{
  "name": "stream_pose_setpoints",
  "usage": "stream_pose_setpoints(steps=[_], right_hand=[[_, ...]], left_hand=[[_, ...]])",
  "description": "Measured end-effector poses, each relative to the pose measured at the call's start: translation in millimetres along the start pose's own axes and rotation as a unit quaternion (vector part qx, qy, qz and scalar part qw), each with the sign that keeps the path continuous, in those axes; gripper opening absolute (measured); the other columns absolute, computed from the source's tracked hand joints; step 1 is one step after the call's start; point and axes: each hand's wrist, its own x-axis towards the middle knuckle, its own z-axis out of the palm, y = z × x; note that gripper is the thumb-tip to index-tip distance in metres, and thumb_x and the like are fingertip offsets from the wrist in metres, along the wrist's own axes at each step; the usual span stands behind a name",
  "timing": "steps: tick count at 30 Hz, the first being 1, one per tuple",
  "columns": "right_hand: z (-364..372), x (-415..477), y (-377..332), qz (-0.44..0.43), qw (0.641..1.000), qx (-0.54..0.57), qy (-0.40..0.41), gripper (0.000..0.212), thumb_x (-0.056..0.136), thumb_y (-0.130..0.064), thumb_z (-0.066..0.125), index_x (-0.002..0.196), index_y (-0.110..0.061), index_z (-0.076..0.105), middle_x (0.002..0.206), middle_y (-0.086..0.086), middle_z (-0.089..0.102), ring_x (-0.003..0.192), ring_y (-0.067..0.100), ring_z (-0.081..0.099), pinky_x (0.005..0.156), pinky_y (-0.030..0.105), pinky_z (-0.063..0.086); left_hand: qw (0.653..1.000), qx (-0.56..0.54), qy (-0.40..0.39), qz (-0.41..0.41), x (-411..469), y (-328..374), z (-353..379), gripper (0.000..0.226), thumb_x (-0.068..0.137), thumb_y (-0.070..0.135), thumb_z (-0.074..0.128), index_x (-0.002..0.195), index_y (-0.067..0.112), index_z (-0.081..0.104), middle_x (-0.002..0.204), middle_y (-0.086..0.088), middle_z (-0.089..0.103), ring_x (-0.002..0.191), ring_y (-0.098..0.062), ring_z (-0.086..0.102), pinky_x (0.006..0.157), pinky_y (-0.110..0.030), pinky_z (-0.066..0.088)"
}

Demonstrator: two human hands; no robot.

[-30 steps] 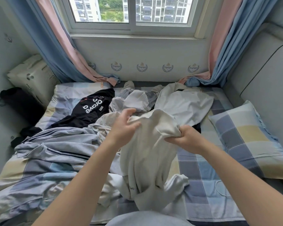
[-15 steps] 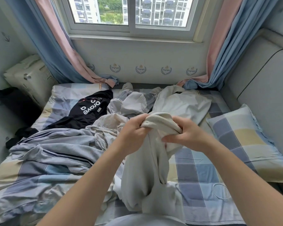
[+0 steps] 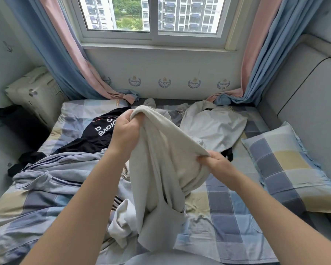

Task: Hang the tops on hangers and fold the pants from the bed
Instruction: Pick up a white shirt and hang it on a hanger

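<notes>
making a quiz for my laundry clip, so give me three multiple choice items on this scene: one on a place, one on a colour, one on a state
1. Where does the black top lie?
A. on the pillow
B. on the left half of the bed
C. on the windowsill

2. What colour is the garment being held up?
A. cream
B. red
C. green

3. How is that garment held?
A. by one hand only
B. by no hand, lying flat
C. by the left hand and the right hand together

Answers:
1 B: the black top lies on the checked sheet, left of the raised hand.
2 A: the fabric is off-white all over.
3 C: both hands bunch its upper edge, the left one higher, and it hangs down to the bed.
</notes>
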Motion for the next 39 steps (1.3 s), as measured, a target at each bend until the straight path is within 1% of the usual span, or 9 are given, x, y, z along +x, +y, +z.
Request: stream_pose_setpoints(steps=[5, 10, 15, 20, 27, 30, 33, 37, 39], right_hand=[[12, -11, -46, -0.038, 0.989, 0.133, 0.060, 0.029, 0.104, -0.010, 0.043, 0.097, -0.014, 0.071, 0.086, 0.001, 0.073, 0.080, 0.012, 0.068, 0.066, 0.023, 0.053], [22, -14, -65, 0.001, 0.972, 0.188, 0.138, 0.021, 0.103, -0.020, 0.051, 0.095, -0.015, 0.070, 0.090, 0.008, 0.072, 0.089, 0.024, 0.065, 0.077, 0.037, 0.050], [21, -22, -87, -0.049, 0.961, 0.212, 0.170, 0.020, 0.104, -0.020, 0.049, 0.098, -0.014, 0.068, 0.089, 0.010, 0.069, 0.087, 0.023, 0.065, 0.081, 0.039, 0.052], [16, -29, -109, -0.118, 0.953, 0.216, 0.176, 0.019, 0.105, -0.017, 0.049, 0.100, -0.011, 0.067, 0.094, 0.012, 0.066, 0.089, 0.021, 0.063, 0.085, 0.037, 0.054], [-20, -19, -103, -0.118, 0.960, 0.126, 0.222, 0.017, 0.099, -0.015, 0.060, 0.111, -0.011, 0.070, 0.103, 0.008, 0.074, 0.094, 0.017, 0.069, 0.085, 0.032, 0.055], [-28, -4, -84, -0.014, 0.977, 0.033, 0.210, 0.038, 0.093, -0.030, 0.067, 0.128, -0.018, 0.058, 0.122, 0.007, 0.068, 0.110, 0.022, 0.066, 0.092, 0.039, 0.055], [-17, 0, -68, 0.074, 0.963, -0.149, 0.214, 0.083, 0.087, -0.049, 0.067, 0.154, -0.020, 0.027, 0.155, 0.006, 0.032, 0.139, 0.027, 0.037, 0.113, 0.049, 0.037], [34, -29, -58, -0.141, 0.958, -0.108, 0.226, 0.058, 0.083, -0.055, 0.061, 0.132, -0.029, 0.047, 0.130, -0.007, 0.047, 0.123, 0.012, 0.048, 0.100, 0.029, 0.043], [60, -34, -47, -0.171, 0.966, -0.082, 0.177, 0.048, 0.078, -0.061, 0.064, 0.115, -0.034, 0.051, 0.116, -0.010, 0.053, 0.111, 0.010, 0.053, 0.094, 0.028, 0.047]], left_hand=[[0.972, 0.202, -0.039, -0.111, 10, -39, -2, 0.052, 0.087, 0.049, 0.061, 0.129, 0.020, 0.055, 0.129, -0.005, 0.057, 0.120, -0.022, 0.055, 0.104, -0.044, 0.046], [0.956, 0.158, -0.209, -0.130, -36, -45, 19, 0.042, 0.094, 0.045, 0.063, 0.124, 0.017, 0.058, 0.120, -0.003, 0.064, 0.108, -0.018, 0.063, 0.087, -0.034, 0.053], [0.918, 0.152, -0.353, -0.093, -69, -59, 38, 0.049, 0.079, 0.055, 0.076, 0.111, 0.020, 0.064, 0.107, 0.004, 0.071, 0.101, -0.011, 0.068, 0.088, -0.031, 0.056], [0.951, 0.215, -0.222, -0.022, -76, -85, 56, 0.027, 0.090, 0.040, 0.061, 0.091, 0.013, 0.064, 0.083, -0.001, 0.069, 0.078, -0.018, 0.062, 0.075, -0.040, 0.052], [0.991, 0.091, -0.096, 0.020, -53, -48, 33, 0.043, 0.093, 0.042, 0.048, 0.081, 0.003, 0.059, 0.066, -0.006, 0.055, 0.061, -0.023, 0.048, 0.060, -0.044, 0.040], [0.992, 0.029, -0.111, 0.044, -39, -17, 26, 0.047, 0.091, 0.047, 0.056, 0.082, 0.000, 0.060, 0.068, -0.014, 0.047, 0.064, -0.021, 0.045, 0.058, -0.045, 0.040], [0.990, -0.019, -0.123, 0.059, -35, 13, 24, 0.050, 0.090, 0.044, 0.059, 0.089, -0.005, 0.063, 0.076, -0.010, 0.048, 0.072, -0.024, 0.042, 0.065, -0.044, 0.035], [0.989, -0.049, -0.135, 0.046, -34, 33, 20, 0.039, 0.094, 0.031, 0.056, 0.091, -0.007, 0.063, 0.080, -0.013, 0.050, 0.074, -0.027, 0.042, 0.068, -0.044, 0.034], [0.988, -0.054, -0.136, 0.039, -35, 37, 22, 0.034, 0.099, 0.025, 0.057, 0.092, -0.007, 0.065, 0.081, -0.015, 0.054, 0.073, -0.026, 0.048, 0.067, -0.041, 0.043]])
